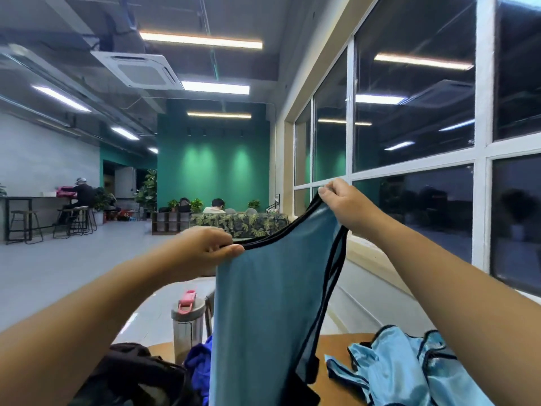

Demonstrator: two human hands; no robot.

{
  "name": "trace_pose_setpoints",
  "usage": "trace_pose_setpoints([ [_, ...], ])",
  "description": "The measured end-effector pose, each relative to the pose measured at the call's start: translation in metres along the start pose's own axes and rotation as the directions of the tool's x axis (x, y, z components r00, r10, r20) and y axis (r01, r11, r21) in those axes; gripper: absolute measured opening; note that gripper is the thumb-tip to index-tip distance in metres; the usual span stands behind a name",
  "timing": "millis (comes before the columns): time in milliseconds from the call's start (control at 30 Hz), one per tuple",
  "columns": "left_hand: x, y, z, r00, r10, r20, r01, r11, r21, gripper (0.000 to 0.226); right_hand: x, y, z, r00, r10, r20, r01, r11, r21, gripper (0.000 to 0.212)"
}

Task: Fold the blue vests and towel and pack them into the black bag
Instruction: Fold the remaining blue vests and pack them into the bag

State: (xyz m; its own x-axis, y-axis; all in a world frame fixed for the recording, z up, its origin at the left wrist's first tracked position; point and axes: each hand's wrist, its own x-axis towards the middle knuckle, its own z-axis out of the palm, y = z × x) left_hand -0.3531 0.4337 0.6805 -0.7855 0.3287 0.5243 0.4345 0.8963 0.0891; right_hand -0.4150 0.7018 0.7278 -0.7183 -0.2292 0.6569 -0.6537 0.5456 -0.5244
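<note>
Both forearms reach up from the bottom corners, holding a blue vest (263, 312) in the air between them. Its lower part runs off the bottom edge, so the hem cannot be seen, and it hides much of the surface (333, 373) behind it. The left hand (205, 247) pinches the black-trimmed shoulder strap between thumb and curled fingers (222, 244); the right hand (345, 206), higher and farther right, grips the other strap the same way, most of its fingers hidden behind the hand.

At lower left a black bag (137, 373) lies partly cut off by the frame and the left arm, its opening hard to make out. Just beside it, a dark blue cloth (199, 364) peeks out, mostly covered by the vest, so what it is cannot be told. A bottle (187, 326) with a pink cap stands upright behind it, touching the vest's left edge in view. At lower right a crumpled heap of lighter blue vests (409, 370) rests on the wooden surface, cut off by the right arm and the frame. Dark windows (409, 112) line the right wall.
</note>
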Motion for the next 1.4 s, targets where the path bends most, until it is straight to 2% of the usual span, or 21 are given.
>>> trace_pose_setpoints([
  [233, 0.011, 0.019, -0.062, 0.966, 0.109, -0.234, -0.11, 0.994, 0.007, 0.056, 0.018, -0.011, -0.033, 0.979, -0.142, -0.143, 0.149, 0.988, 0.041, 0.026],
  [300, 0.013, 0.023, -0.069, 0.967, 0.147, -0.209, -0.132, 0.987, 0.087, 0.061, 0.021, -0.011, -0.04, 0.979, -0.158, -0.128, 0.156, 0.987, -0.026, 0.024],
  [433, 0.01, 0.018, -0.062, 0.989, 0.14, -0.043, -0.125, 0.961, 0.246, 0.045, 0.021, -0.006, -0.038, 0.991, -0.132, 0.025, 0.134, 0.967, -0.218, 0.013],
  [533, 0.004, 0.012, -0.05, 0.991, 0.128, 0.027, -0.13, 0.948, 0.289, 0.075, 0.017, -0.001, -0.028, 0.992, -0.066, 0.108, 0.096, 0.951, -0.294, 0.015],
  [567, 0.003, 0.011, -0.045, 0.99, 0.134, 0.036, -0.138, 0.948, 0.288, 0.075, 0.016, 0.0, -0.025, 0.992, -0.058, 0.112, 0.09, 0.948, -0.307, 0.016],
  [667, 0.001, 0.016, -0.037, 0.989, 0.142, 0.05, -0.15, 0.945, 0.291, 0.047, 0.015, 0.002, -0.02, 0.993, -0.049, 0.106, 0.082, 0.941, -0.329, 0.015],
  [733, 0.002, 0.02, -0.036, 0.988, 0.149, 0.039, -0.154, 0.944, 0.292, 0.04, 0.016, 0.001, -0.021, 0.993, -0.052, 0.108, 0.083, 0.947, -0.31, 0.011],
  [867, 0.003, 0.017, -0.045, 0.989, 0.149, -0.005, -0.143, 0.955, 0.261, 0.064, 0.017, -0.002, -0.032, 0.985, -0.08, 0.152, 0.112, 0.971, -0.212, 0.005],
  [1033, 0.005, 0.015, -0.056, 0.992, 0.098, -0.079, -0.079, 0.974, 0.212, 0.047, 0.012, -0.008, -0.05, 0.973, -0.128, 0.194, 0.173, 0.957, -0.233, 0.019],
  [1133, 0.006, 0.012, -0.059, 0.991, 0.095, -0.09, -0.075, 0.976, 0.203, 0.057, 0.013, -0.008, -0.054, 0.973, -0.141, 0.18, 0.181, 0.955, -0.233, 0.02],
  [1200, 0.006, 0.013, -0.059, 0.993, 0.085, -0.08, -0.067, 0.976, 0.206, 0.054, 0.015, -0.007, -0.054, 0.974, -0.155, 0.165, 0.191, 0.954, -0.231, 0.016],
  [1267, 0.006, 0.015, -0.058, 0.994, 0.081, -0.074, -0.065, 0.978, 0.197, 0.056, 0.015, -0.006, -0.054, 0.976, -0.166, 0.144, 0.191, 0.964, -0.184, 0.011],
  [1333, 0.005, 0.015, -0.058, 0.994, 0.088, -0.062, -0.076, 0.981, 0.179, 0.067, 0.013, -0.006, -0.053, 0.976, -0.165, 0.143, 0.178, 0.98, -0.09, 0.013],
  [1400, 0.003, 0.014, -0.055, 0.994, 0.093, -0.06, -0.081, 0.978, 0.19, 0.064, 0.012, -0.005, -0.053, 0.973, -0.163, 0.16, 0.165, 0.986, -0.001, 0.014],
])
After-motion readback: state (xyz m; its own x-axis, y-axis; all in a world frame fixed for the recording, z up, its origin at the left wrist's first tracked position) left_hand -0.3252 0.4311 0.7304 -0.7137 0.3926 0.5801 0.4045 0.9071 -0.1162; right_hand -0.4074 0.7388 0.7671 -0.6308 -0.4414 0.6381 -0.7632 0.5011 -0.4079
